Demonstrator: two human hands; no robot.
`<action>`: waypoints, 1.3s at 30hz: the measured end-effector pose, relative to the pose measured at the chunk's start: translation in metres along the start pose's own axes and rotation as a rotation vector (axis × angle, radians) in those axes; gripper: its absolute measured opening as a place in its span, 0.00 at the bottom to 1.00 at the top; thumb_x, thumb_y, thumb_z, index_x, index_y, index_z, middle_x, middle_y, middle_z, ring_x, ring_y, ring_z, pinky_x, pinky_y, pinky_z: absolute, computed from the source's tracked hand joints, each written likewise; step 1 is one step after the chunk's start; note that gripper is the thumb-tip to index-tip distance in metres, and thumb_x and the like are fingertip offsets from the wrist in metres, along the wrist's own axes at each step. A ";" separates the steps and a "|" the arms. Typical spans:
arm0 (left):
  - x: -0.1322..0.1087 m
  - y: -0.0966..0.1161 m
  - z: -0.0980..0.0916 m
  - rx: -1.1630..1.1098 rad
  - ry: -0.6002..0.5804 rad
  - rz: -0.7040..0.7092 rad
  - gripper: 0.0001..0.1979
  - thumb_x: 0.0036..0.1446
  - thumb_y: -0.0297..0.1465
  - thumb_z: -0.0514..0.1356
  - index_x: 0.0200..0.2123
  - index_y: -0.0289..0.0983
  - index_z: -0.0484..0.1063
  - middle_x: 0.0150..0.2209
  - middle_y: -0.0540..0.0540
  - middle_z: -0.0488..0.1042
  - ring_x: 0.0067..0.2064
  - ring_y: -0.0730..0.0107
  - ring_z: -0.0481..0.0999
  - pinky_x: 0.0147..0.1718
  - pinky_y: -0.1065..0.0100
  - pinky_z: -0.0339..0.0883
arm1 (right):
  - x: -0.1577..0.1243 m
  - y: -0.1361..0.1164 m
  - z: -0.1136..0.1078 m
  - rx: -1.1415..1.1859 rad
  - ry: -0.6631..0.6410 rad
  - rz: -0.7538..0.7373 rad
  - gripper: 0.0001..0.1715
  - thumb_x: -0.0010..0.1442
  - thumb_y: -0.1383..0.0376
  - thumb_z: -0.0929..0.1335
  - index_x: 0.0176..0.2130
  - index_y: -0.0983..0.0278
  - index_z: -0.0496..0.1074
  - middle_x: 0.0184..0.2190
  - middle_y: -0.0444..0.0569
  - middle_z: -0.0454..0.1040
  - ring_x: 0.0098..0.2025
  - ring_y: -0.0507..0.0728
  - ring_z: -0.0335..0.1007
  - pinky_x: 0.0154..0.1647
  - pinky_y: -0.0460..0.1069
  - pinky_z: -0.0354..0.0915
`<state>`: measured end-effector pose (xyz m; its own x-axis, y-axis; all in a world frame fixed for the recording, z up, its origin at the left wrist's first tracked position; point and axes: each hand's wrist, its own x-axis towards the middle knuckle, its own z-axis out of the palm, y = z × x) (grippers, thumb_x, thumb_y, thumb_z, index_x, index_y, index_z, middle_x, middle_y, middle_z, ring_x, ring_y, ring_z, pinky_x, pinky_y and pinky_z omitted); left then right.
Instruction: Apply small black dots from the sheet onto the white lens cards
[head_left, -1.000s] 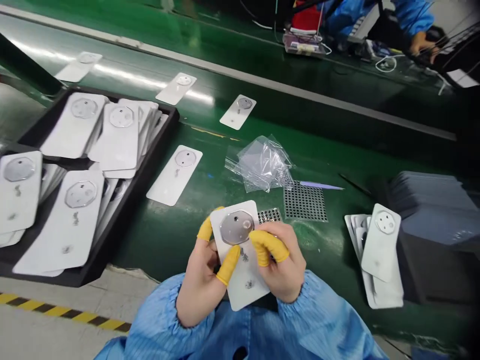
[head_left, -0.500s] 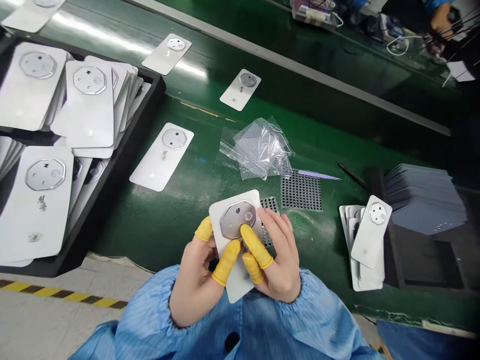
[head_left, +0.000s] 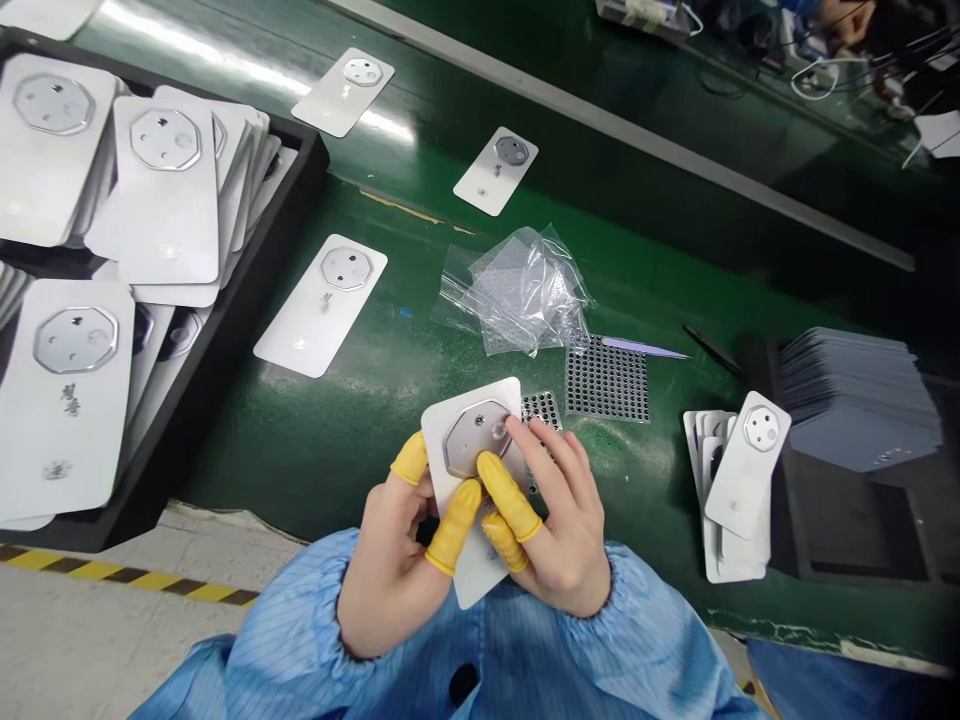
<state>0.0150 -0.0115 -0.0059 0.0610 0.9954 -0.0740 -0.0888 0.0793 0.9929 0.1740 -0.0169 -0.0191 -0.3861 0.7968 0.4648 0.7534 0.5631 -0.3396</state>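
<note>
A white phone back cover [head_left: 463,440] with a silver octagonal camera plate is held tilted in front of my body. My left hand [head_left: 397,565] is closed on its left side, the yellow-cotted thumb on the face and another cotted finger at the edge. My right hand [head_left: 566,545] rests on the cover, cotted forefinger at the plate's lower rim and cotted thumb just below. Its bare fingers reach across the upper right edge. Anything small under those fingertips is hidden. Partly behind the cover lies a sheet of black dots [head_left: 544,408].
Another dotted sheet [head_left: 607,385], purple tweezers [head_left: 645,348] and crumpled clear film [head_left: 525,290] lie ahead. A black tray [head_left: 300,200] of covers stands left. Loose covers [head_left: 322,305] lie beyond it. Right are stacked covers [head_left: 746,470] and a dark tray [head_left: 832,550] with grey sheets [head_left: 855,400].
My right hand's bare fingers have shifted slightly left over the camera plate's right side. The cover stays in my hands; the view has moved a little.
</note>
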 end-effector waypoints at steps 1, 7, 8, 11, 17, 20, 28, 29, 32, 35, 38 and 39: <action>0.000 -0.002 0.000 0.005 -0.004 -0.009 0.28 0.55 0.19 0.63 0.56 0.46 0.69 0.42 0.51 0.82 0.40 0.69 0.82 0.36 0.77 0.76 | -0.001 -0.001 0.001 0.003 -0.024 0.016 0.20 0.65 0.63 0.63 0.54 0.65 0.69 0.62 0.62 0.63 0.65 0.70 0.57 0.59 0.68 0.61; 0.008 -0.009 0.002 -0.116 -0.031 -0.171 0.25 0.55 0.26 0.65 0.57 0.39 0.67 0.35 0.46 0.82 0.30 0.67 0.82 0.25 0.75 0.75 | -0.007 0.008 0.011 0.253 -0.081 0.033 0.27 0.65 0.65 0.62 0.61 0.70 0.61 0.65 0.65 0.55 0.67 0.70 0.52 0.59 0.68 0.63; 0.009 -0.008 0.003 -0.150 -0.037 -0.196 0.25 0.55 0.28 0.65 0.57 0.39 0.67 0.35 0.46 0.82 0.29 0.67 0.82 0.24 0.74 0.76 | -0.007 0.012 0.011 0.308 -0.062 0.046 0.26 0.65 0.66 0.61 0.61 0.68 0.62 0.66 0.63 0.55 0.66 0.69 0.53 0.60 0.69 0.62; 0.009 -0.003 0.006 -0.219 -0.046 -0.234 0.25 0.55 0.29 0.66 0.57 0.41 0.67 0.34 0.47 0.82 0.28 0.68 0.82 0.26 0.74 0.77 | -0.009 0.018 0.011 0.402 0.026 0.085 0.25 0.65 0.68 0.60 0.60 0.64 0.63 0.65 0.58 0.57 0.65 0.67 0.56 0.61 0.70 0.61; 0.003 0.003 0.005 -0.216 -0.004 -0.204 0.24 0.54 0.28 0.66 0.55 0.42 0.70 0.36 0.47 0.82 0.31 0.66 0.82 0.29 0.73 0.78 | -0.008 0.013 0.006 0.348 0.067 0.043 0.27 0.65 0.67 0.59 0.63 0.66 0.60 0.66 0.59 0.57 0.65 0.69 0.57 0.59 0.71 0.63; 0.001 0.004 0.004 -0.213 -0.006 -0.194 0.23 0.55 0.27 0.66 0.55 0.44 0.70 0.37 0.47 0.82 0.32 0.66 0.83 0.30 0.73 0.78 | -0.007 0.012 0.004 0.344 0.063 0.033 0.28 0.65 0.67 0.58 0.63 0.67 0.60 0.65 0.60 0.57 0.65 0.69 0.57 0.58 0.71 0.64; 0.002 0.007 0.005 -0.227 -0.032 -0.174 0.23 0.57 0.25 0.64 0.55 0.47 0.69 0.38 0.49 0.82 0.32 0.69 0.82 0.28 0.76 0.76 | 0.000 0.010 -0.007 0.256 -0.024 -0.030 0.24 0.66 0.67 0.58 0.60 0.69 0.63 0.68 0.61 0.51 0.66 0.70 0.53 0.59 0.70 0.64; 0.002 0.007 0.005 -0.211 -0.026 -0.166 0.23 0.56 0.25 0.64 0.54 0.46 0.70 0.37 0.50 0.82 0.31 0.69 0.82 0.28 0.75 0.77 | 0.000 0.009 -0.008 0.204 -0.054 -0.034 0.23 0.66 0.66 0.59 0.59 0.68 0.65 0.68 0.61 0.50 0.67 0.71 0.52 0.58 0.69 0.65; 0.001 0.004 0.004 -0.158 -0.008 -0.156 0.23 0.54 0.24 0.66 0.53 0.45 0.71 0.36 0.50 0.83 0.31 0.68 0.82 0.27 0.75 0.77 | 0.002 0.007 -0.011 0.093 -0.122 -0.027 0.22 0.64 0.67 0.62 0.57 0.68 0.66 0.68 0.62 0.51 0.67 0.71 0.50 0.58 0.69 0.65; 0.002 -0.001 0.004 -0.163 -0.006 -0.189 0.25 0.54 0.24 0.66 0.54 0.44 0.70 0.37 0.49 0.83 0.32 0.67 0.82 0.28 0.75 0.77 | 0.002 0.011 -0.010 0.174 -0.158 -0.021 0.24 0.63 0.69 0.62 0.58 0.69 0.65 0.67 0.64 0.52 0.68 0.70 0.48 0.60 0.68 0.63; 0.004 -0.006 0.005 -0.274 -0.018 -0.254 0.25 0.57 0.26 0.64 0.57 0.44 0.66 0.38 0.47 0.82 0.32 0.67 0.83 0.27 0.74 0.77 | 0.001 0.019 -0.007 0.471 -0.102 0.074 0.22 0.66 0.67 0.60 0.58 0.64 0.66 0.66 0.58 0.56 0.67 0.67 0.52 0.63 0.68 0.60; 0.005 -0.006 0.006 -0.319 -0.012 -0.262 0.26 0.57 0.27 0.64 0.58 0.44 0.65 0.38 0.47 0.82 0.33 0.66 0.83 0.28 0.73 0.78 | 0.001 0.020 -0.005 0.585 -0.043 0.158 0.21 0.68 0.66 0.59 0.58 0.62 0.67 0.66 0.55 0.57 0.67 0.65 0.55 0.63 0.67 0.61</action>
<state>0.0216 -0.0077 -0.0121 0.1336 0.9387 -0.3178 -0.3723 0.3447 0.8617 0.1910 -0.0061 -0.0214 -0.3240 0.8818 0.3428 0.3901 0.4546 -0.8007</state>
